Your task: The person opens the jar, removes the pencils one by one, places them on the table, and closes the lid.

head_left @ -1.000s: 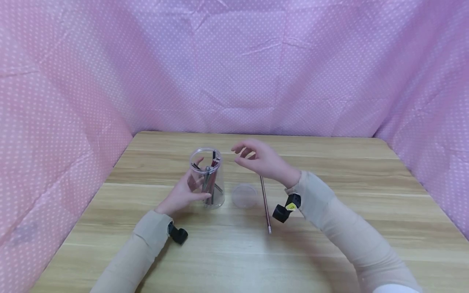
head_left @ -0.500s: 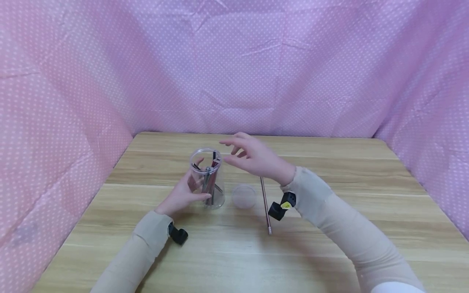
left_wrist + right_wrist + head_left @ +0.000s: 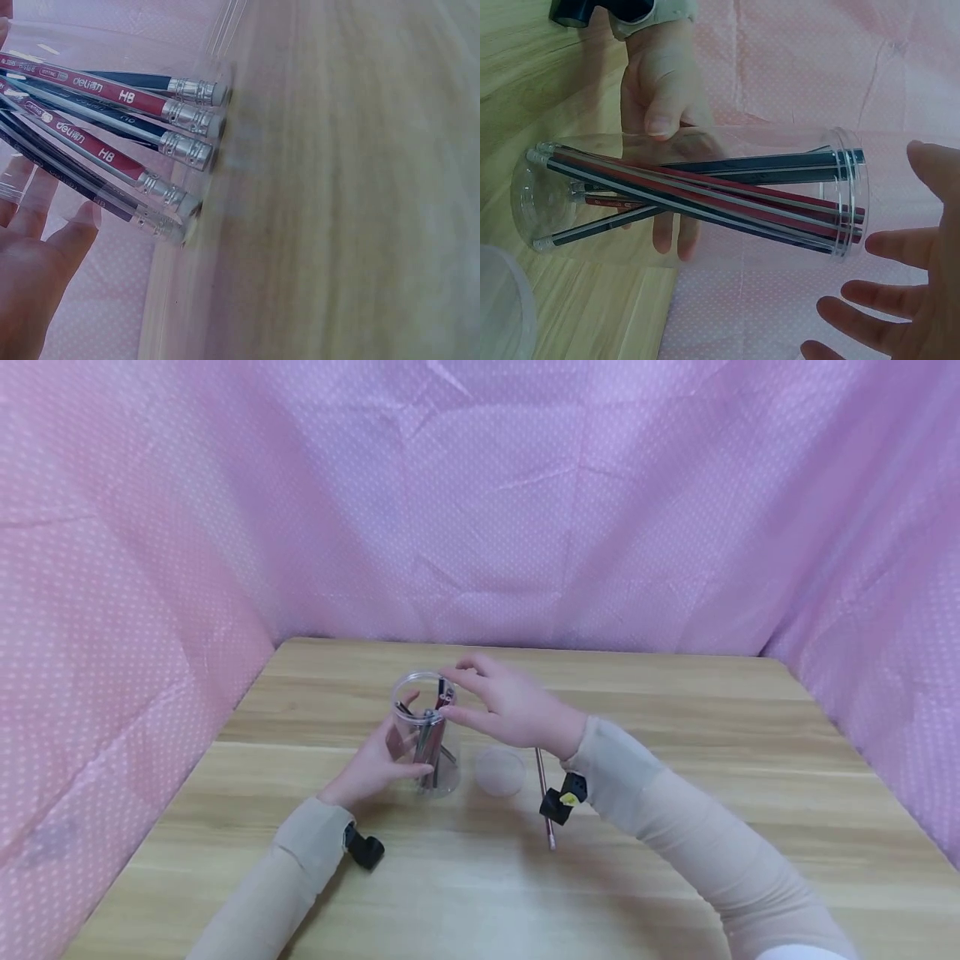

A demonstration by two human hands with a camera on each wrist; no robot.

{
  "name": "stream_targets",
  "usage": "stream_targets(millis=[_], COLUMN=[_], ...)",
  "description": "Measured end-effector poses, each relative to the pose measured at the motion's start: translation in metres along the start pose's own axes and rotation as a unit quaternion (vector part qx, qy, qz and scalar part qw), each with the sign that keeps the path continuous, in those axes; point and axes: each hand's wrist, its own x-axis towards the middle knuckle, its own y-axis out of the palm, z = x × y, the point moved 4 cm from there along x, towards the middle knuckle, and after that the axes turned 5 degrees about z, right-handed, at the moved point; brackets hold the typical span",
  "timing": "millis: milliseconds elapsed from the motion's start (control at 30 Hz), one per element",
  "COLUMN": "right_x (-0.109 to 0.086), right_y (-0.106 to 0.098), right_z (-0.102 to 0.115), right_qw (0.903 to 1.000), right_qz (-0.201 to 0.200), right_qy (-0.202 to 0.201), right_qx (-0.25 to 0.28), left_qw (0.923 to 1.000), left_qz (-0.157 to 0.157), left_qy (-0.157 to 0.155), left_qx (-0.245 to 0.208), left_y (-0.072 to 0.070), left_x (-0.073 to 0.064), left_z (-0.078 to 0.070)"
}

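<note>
My left hand (image 3: 371, 767) grips a clear plastic jar (image 3: 780, 259), thumb and fingers around its side. The jar stands upright, its threaded mouth uncovered. Inside lean several dark and red striped pencils (image 3: 682, 206), eraser ends down, "HB" printed on some in the left wrist view. My right hand (image 3: 517, 702) is at the jar's mouth with thumb and fingers spread. In the right wrist view its fingertips (image 3: 881, 244) sit right beside the rim and the pencils' upper ends, with nothing between them.
A round translucent lid (image 3: 500, 771) lies on the wooden table (image 3: 465, 893) just right of the jar. Beyond it a single pencil (image 3: 542, 768) lies under the right wrist and its camera. Pink dotted cloth (image 3: 510, 510) hangs behind and at both sides.
My right hand has moved left and slightly down, from a gap beside the jar to its rim. The left hand keeps its grip on the jar; the lid and loose pencil stay put.
</note>
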Motion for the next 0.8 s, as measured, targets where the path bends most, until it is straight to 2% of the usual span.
stream_targets(millis=[233,400,633,800], right_x=[0.006,0.010,0.011,0.012], right_y=[0.007,0.009,0.012,0.015], right_z=[-0.001,-0.002,-0.003,-0.005], right_qw=[0.9995,0.9987,0.9989,0.9992], right_qz=[0.023,0.038,0.031,0.019], right_qy=[0.022,0.033,0.034,0.031], right_qx=[-0.001,-0.011,-0.008,0.018], left_qw=[0.9997,0.9999,0.9999,0.9999], left_qz=[0.014,0.010,0.010,0.006], left_qy=[0.006,0.002,-0.002,-0.002], left_qx=[-0.020,-0.008,-0.012,-0.012], left_y=[0.000,-0.005,-0.003,-0.001], left_x=[0.002,0.002,0.003,0.001], left_z=[0.003,0.002,0.000,0.002])
